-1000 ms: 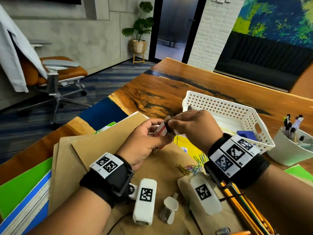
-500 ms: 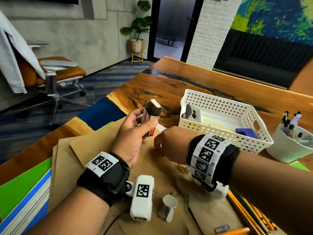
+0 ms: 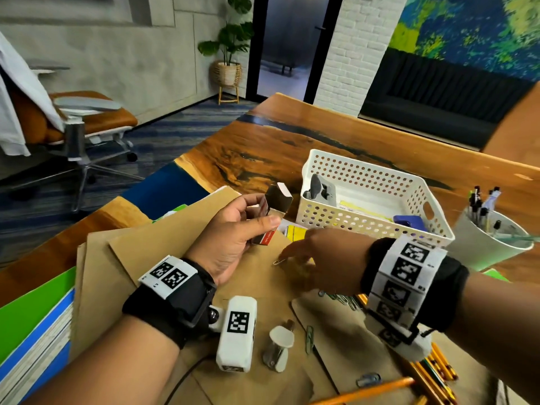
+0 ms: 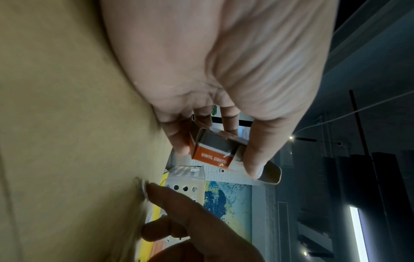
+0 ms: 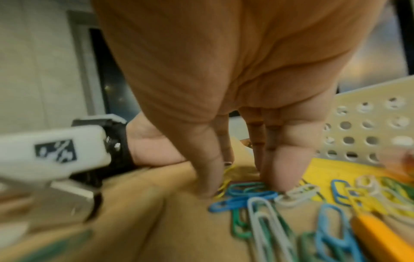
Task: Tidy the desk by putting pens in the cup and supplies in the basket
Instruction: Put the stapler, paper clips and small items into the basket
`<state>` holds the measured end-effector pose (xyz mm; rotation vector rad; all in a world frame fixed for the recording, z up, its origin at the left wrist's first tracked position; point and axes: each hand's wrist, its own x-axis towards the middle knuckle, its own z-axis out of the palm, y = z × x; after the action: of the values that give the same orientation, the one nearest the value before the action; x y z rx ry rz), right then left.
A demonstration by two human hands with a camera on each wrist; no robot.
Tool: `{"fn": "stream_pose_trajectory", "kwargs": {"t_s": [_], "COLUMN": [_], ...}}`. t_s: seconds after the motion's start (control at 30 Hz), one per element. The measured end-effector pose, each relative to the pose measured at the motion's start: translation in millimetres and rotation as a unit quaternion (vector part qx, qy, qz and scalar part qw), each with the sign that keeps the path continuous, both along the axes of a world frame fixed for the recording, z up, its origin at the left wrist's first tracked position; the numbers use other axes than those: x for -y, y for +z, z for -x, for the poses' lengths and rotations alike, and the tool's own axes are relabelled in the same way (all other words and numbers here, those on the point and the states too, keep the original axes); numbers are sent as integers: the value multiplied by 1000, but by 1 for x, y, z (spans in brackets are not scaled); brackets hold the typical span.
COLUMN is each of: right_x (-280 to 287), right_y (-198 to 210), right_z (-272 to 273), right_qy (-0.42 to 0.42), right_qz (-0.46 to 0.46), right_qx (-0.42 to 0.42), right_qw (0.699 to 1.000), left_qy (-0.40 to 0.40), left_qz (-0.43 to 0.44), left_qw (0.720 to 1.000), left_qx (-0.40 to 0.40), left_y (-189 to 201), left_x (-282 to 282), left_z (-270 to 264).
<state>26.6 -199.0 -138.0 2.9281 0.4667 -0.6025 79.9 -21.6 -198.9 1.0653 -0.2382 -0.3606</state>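
My left hand point(image 3: 257, 213) holds a small orange paper-clip box point(image 3: 267, 220) upright above the brown envelopes, its top flap open; the left wrist view shows the box point(image 4: 212, 152) pinched between thumb and fingers. My right hand point(image 3: 287, 258) reaches down to the envelope just right of the box. Its straight fingertips point(image 5: 207, 187) touch a loose heap of coloured paper clips point(image 5: 251, 193), and one silver clip point(image 3: 279, 261) lies at the index tip. The white perforated basket point(image 3: 350, 176) stands behind, and the white cup point(image 3: 485, 247) with pens point(image 3: 479, 203) is at the right.
The basket holds a grey staple remover point(image 3: 318, 188), yellow paper and a blue item point(image 3: 409, 222). Yellow pencils point(image 3: 438, 372) lie at the lower right. A white clip-like tool point(image 3: 277, 346) and a green paper clip point(image 3: 309, 337) lie near me. Folders point(image 3: 29, 331) are stacked at the left.
A second ago both hands worked at the box together. My right hand has since let go and dropped to the paper clips on the envelope, while the left raised the box with its flap open.
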Motion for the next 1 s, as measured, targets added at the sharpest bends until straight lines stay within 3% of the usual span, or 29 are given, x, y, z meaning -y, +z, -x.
{"fn": "stream_pose_trajectory", "kwargs": {"t_s": [0.17,0.33,0.43,0.53,0.6,0.63,0.67,0.77,0.8,1.0], "right_x": [4,9,7,-5,-16,-21,-24,-20,-18,-13], "right_y": [-12,10,36,61,65,62,56,34,30,25], "right_z": [-2,0,7,13,12,9,5,-9,-12,-15], "right_qy": [-6,-61,-137,-172,-204,-218,-224,-183,-170,-159], "right_qz": [-1,-169,-337,-524,-583,-587,-571,-375,-307,-178], "right_qx": [46,116,153,158,142,136,136,212,236,216], "right_qw": [999,977,919,819,773,768,778,884,906,947], "left_qy": [-22,-10,-17,-34,-39,-44,-48,-40,-34,-20], "left_qz": [-25,-55,-67,-112,-127,-129,-129,-129,-128,-147], "left_qw": [999,998,997,991,989,988,988,988,988,985], "left_qx": [14,31,30,65,70,71,73,75,75,91], "left_y": [-2,-4,-7,-8,-10,-11,-11,-11,-12,-15], "left_x": [-1,0,1,3,3,3,3,3,4,3], "left_z": [-1,0,-2,-3,-3,-3,-2,-3,-3,-6]}}
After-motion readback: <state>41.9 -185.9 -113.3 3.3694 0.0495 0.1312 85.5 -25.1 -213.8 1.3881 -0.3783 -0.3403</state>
